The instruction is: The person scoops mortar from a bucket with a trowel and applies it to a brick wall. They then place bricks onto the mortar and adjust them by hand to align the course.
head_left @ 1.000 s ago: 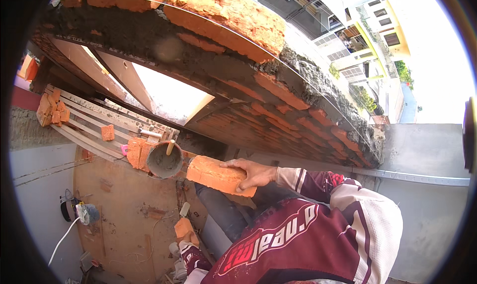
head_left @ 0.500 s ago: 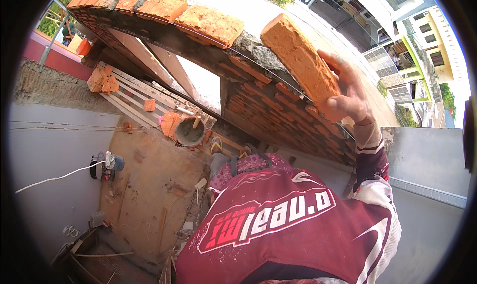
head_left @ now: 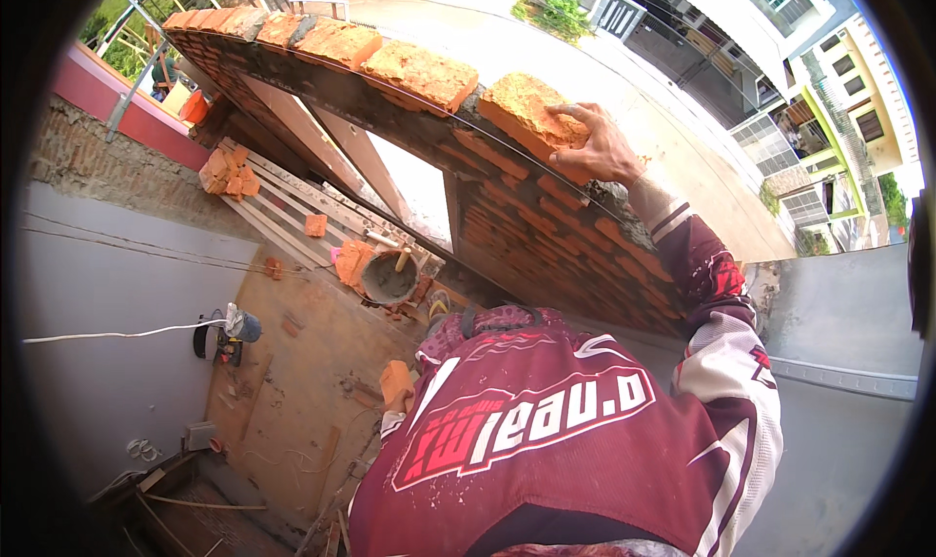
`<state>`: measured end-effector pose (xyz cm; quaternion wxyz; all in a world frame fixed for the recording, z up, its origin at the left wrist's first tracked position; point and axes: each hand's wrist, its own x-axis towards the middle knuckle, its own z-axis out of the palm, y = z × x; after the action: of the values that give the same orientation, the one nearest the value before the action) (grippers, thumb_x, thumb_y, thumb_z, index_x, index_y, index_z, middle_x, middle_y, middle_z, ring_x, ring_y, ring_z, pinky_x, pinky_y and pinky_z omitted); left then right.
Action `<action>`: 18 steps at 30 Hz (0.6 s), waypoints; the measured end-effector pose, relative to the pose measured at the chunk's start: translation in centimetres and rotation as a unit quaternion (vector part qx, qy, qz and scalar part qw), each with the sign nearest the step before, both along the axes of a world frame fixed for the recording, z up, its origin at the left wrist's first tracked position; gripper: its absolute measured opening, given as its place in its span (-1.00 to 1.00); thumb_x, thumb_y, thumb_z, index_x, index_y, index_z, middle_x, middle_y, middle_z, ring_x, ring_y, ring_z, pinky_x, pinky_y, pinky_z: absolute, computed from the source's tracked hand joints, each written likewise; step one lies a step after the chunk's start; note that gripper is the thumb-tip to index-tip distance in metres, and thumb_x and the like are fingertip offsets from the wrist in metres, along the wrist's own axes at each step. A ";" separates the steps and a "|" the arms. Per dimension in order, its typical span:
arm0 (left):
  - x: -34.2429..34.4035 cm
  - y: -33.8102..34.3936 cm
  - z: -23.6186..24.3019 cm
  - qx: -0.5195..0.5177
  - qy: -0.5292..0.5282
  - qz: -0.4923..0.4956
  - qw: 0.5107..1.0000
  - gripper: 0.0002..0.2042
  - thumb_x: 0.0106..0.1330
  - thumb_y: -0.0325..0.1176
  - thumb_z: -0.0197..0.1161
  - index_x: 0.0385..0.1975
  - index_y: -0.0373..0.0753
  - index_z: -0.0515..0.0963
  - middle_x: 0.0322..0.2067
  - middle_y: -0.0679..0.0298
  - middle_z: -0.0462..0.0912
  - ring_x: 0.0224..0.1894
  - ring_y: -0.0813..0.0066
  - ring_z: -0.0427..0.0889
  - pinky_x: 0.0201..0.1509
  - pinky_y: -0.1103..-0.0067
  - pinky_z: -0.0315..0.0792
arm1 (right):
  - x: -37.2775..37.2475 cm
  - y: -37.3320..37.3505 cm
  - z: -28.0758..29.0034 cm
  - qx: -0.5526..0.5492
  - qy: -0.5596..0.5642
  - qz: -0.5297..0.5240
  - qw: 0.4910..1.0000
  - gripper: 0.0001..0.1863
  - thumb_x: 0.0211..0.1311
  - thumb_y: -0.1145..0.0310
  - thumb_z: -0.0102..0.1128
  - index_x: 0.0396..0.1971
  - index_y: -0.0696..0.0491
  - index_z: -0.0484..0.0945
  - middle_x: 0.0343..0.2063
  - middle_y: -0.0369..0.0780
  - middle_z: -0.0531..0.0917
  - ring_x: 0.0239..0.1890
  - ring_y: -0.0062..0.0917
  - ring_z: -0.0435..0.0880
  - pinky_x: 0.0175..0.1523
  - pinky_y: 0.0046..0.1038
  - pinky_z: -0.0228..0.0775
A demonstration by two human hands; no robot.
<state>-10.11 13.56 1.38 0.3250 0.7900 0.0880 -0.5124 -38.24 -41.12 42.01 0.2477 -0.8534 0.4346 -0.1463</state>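
- A dark red shirt (head_left: 624,469) with little white specks.
- Big white and bright red letters (head_left: 526,422) on it, with a white line around them.
- A right sleeve (head_left: 704,255): white up high, dark red lower down, then a pale cuff with stripes.
- Pink cloth (head_left: 502,320) with a pattern.
- A bare right hand (head_left: 603,149).

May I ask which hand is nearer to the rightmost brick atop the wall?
Right: the right hand grips the rightmost brick; the left hand, mostly hidden, is below, beside the torso.
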 end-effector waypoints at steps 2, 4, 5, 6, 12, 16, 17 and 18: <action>0.1 -0.3 -0.1 -0.003 0.004 0.003 1.000 -0.17 -0.15 -0.09 0.57 0.16 -0.40 0.44 0.01 0.02 0.61 0.04 0.10 0.62 0.12 0.30 0.55 | 0.6 -0.1 -0.5 -0.028 0.024 0.007 0.999 -0.16 -0.17 -0.01 0.52 0.27 -0.19 0.55 0.23 0.08 0.41 0.35 -0.02 0.31 0.42 -0.04 0.24; 0.1 -0.5 -0.1 -0.006 0.005 0.009 1.000 -0.17 -0.14 -0.09 0.57 0.16 -0.41 0.45 0.01 0.02 0.62 0.04 0.10 0.62 0.11 0.30 0.55 | 1.0 0.0 -0.7 -0.047 0.024 0.017 0.998 -0.16 -0.20 0.01 0.52 0.26 -0.19 0.57 0.23 0.09 0.41 0.33 -0.01 0.33 0.39 -0.03 0.26; 0.0 -0.5 0.0 -0.005 0.009 0.009 1.000 -0.17 -0.14 -0.09 0.57 0.15 -0.41 0.45 0.00 0.02 0.62 0.03 0.11 0.62 0.11 0.30 0.55 | 1.1 0.1 -0.8 -0.054 0.029 0.013 0.998 -0.15 -0.20 0.01 0.52 0.26 -0.19 0.57 0.24 0.09 0.41 0.33 -0.01 0.34 0.39 -0.03 0.26; 0.0 -0.4 0.0 -0.005 0.011 0.012 1.000 -0.18 -0.14 -0.09 0.57 0.15 -0.41 0.45 0.00 0.02 0.62 0.03 0.11 0.62 0.11 0.30 0.55 | 1.2 0.2 -0.8 -0.058 0.034 0.009 0.998 -0.15 -0.20 0.01 0.52 0.26 -0.19 0.57 0.24 0.09 0.41 0.32 -0.01 0.34 0.39 -0.02 0.26; -0.6 0.1 0.4 -0.005 0.028 0.008 1.000 -0.18 -0.14 -0.08 0.57 0.15 -0.42 0.46 -0.01 0.02 0.63 0.01 0.11 0.64 0.09 0.31 0.56 | 1.3 0.1 -0.4 -0.055 0.041 0.022 0.997 -0.17 -0.16 0.00 0.51 0.28 -0.21 0.57 0.26 0.12 0.39 0.35 0.02 0.32 0.39 0.00 0.28; -0.2 0.3 0.7 -0.007 0.035 0.005 0.999 -0.18 -0.14 -0.08 0.57 0.14 -0.43 0.47 -0.02 0.03 0.64 -0.01 0.12 0.65 0.07 0.31 0.57 | 1.5 -0.4 -0.3 -0.044 0.070 0.027 0.996 -0.18 -0.15 0.01 0.51 0.28 -0.23 0.56 0.28 0.14 0.37 0.36 0.05 0.31 0.41 0.01 0.26; 0.1 0.3 0.8 -0.008 0.036 0.005 0.999 -0.19 -0.13 -0.08 0.57 0.14 -0.43 0.47 -0.02 0.03 0.64 -0.01 0.12 0.65 0.07 0.31 0.57 | 1.4 -0.4 -0.3 -0.033 0.072 0.031 0.996 -0.18 -0.15 0.00 0.51 0.28 -0.23 0.56 0.28 0.14 0.37 0.36 0.05 0.31 0.41 0.02 0.26; 0.1 0.3 0.9 -0.009 0.036 0.006 0.999 -0.19 -0.13 -0.08 0.57 0.14 -0.43 0.47 -0.03 0.03 0.64 -0.02 0.12 0.65 0.07 0.31 0.57 | 1.5 -0.5 -0.3 -0.022 0.092 0.022 0.995 -0.18 -0.15 0.00 0.51 0.28 -0.24 0.56 0.28 0.15 0.36 0.36 0.06 0.31 0.41 0.02 0.26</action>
<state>-10.04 13.91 2.30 0.3313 0.7676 0.1000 -0.5395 -36.72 -41.63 41.72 0.1913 -0.8779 0.4332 -0.0714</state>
